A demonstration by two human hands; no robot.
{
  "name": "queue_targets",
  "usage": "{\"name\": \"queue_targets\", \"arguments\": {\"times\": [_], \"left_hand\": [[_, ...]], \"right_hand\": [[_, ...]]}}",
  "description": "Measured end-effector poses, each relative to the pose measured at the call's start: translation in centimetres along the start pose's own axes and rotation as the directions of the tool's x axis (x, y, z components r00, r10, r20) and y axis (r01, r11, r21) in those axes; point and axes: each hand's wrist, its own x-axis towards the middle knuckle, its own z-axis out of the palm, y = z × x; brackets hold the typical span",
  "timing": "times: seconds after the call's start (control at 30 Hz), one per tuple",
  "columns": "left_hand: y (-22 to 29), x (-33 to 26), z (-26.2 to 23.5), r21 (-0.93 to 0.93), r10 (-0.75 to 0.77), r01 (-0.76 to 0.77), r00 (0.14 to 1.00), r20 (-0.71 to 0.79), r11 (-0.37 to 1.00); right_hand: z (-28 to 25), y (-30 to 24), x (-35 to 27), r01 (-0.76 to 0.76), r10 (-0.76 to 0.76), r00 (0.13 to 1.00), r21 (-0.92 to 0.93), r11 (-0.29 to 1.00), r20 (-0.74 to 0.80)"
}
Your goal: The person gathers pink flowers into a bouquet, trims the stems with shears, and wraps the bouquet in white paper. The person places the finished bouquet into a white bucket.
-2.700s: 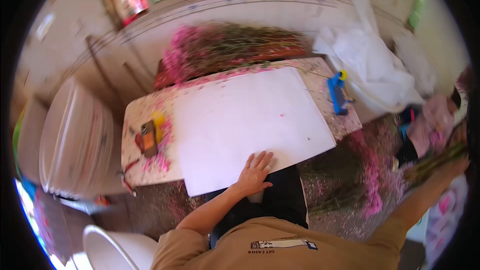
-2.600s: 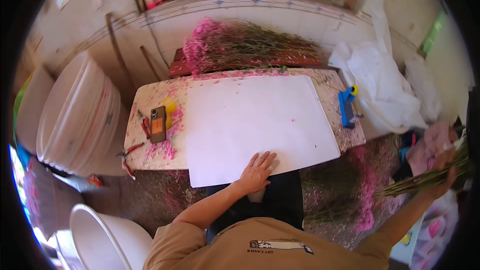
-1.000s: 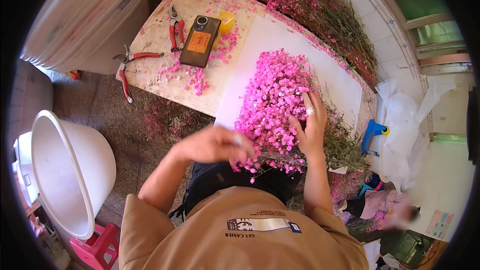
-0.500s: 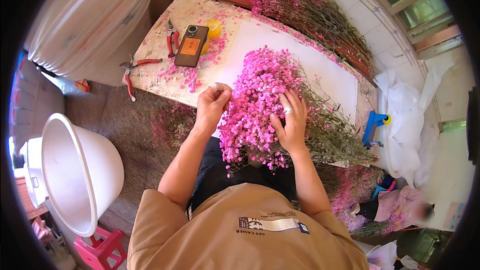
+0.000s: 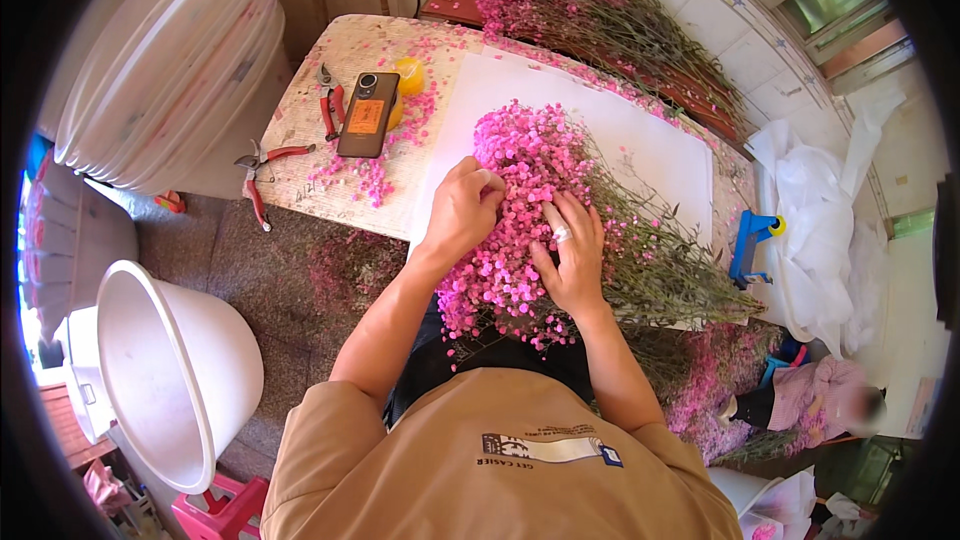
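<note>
A big bunch of pink baby's breath (image 5: pixel 510 270) lies across the white sheet (image 5: pixel 455 130) on the table before me, blossoms to the left, green stems to the right. My left hand (image 5: pixel 463 208) is closed in a pinch at the left edge of the blossoms; whatever its fingertips hold is hidden. White tape wraps one of its fingers. On the blossoms' right side rests my right hand (image 5: pixel 572 262), open with fingers apart, also with white tape on a finger.
A phone (image 5: pixel 367 115), a yellow tape roll (image 5: pixel 409 75) and red-handled pruners (image 5: pixel 329 105) lie left, with pliers (image 5: pixel 258 180) at the edge. More baby's breath (image 5: pixel 600 20) is piled behind. A blue tape dispenser (image 5: pixel 745 248) stands right; a white tub (image 5: pixel 215 370) left; another person (image 5: pixel 805 395) lower right.
My left hand has moved right and inward onto the blossoms, still pinched. My right hand stays on the bunch. The whole view has shifted slightly.
</note>
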Motion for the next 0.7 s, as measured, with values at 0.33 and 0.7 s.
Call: {"name": "queue_targets", "arguments": {"times": [0.33, 0.7], "left_hand": [[-0.6, -0.1, -3.4, -0.812, -0.280, 0.552, 0.823, 0.495, 0.187], [2.8, 0.4, -0.6, -0.083, -0.113, 0.136, 0.965, 0.236, 0.987]], "right_hand": [[0.2, 0.1, -0.1, 0.001, -0.001, 1.000, -0.004, 1.000, -0.003], [-1.0, -0.8, -0.1, 0.012, -0.012, 1.000, 0.011, 1.000, -0.023]]}}
